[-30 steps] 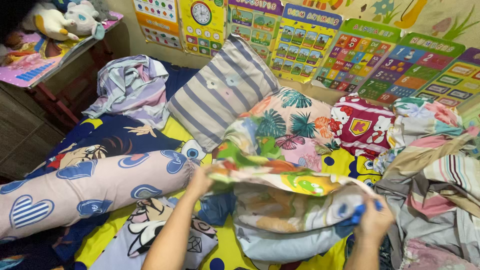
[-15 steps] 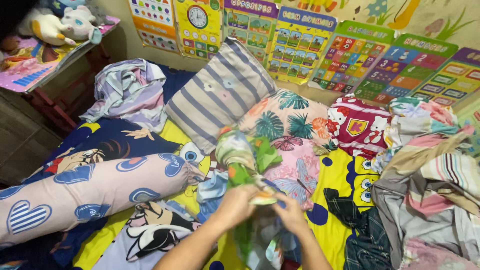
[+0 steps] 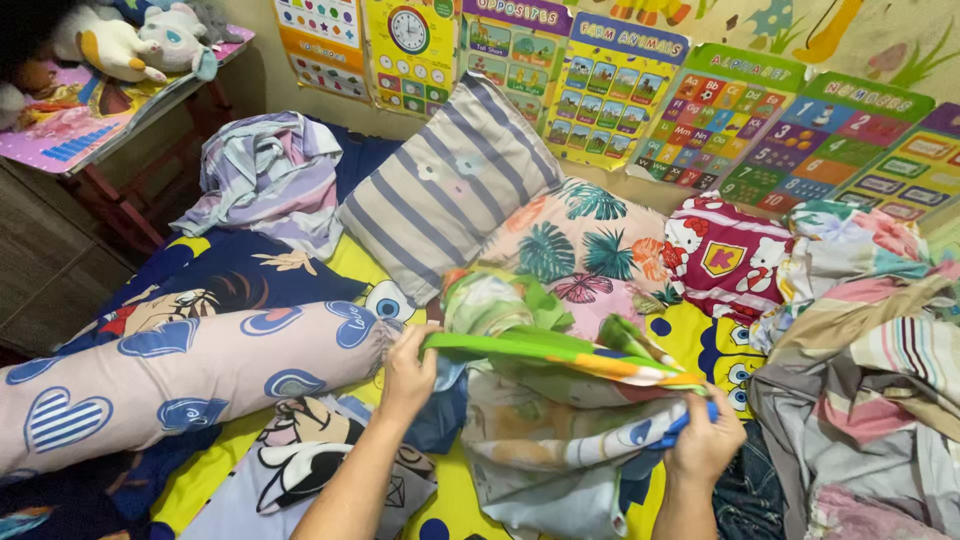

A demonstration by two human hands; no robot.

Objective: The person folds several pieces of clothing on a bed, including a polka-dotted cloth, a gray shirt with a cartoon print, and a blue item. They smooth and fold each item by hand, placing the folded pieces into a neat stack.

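We see no box or basket on the bed; the only things that hold something are the pillowcases. The striped pillow leans against the wall, and the leaf-print pillow lies just beside it, with the small red cartoon pillow next to that. The long bolster with blue hearts fills its case and lies at the left, its gathered end near the left hand.

Some parts are hard to make out. The colourful printed cloth hangs in many folds, so we cannot tell if it is a cover or a sheet, and its lower part is cut off by the bottom edge. The heap of striped laundry at the right runs out of the picture. The bundle of lilac striped fabric at the back hides the corner of the bed. The yellow cartoon bedsheet shows only in patches between the other things.

The left hand is raised, with the fingers closed on the green edge of the cloth. The right hand is lower and is shut on the opposite corner, near a blue trim. Both forearms come up from the bottom edge. The cloth is stretched between the two hands, above the middle of the bed, in front of the pillows.
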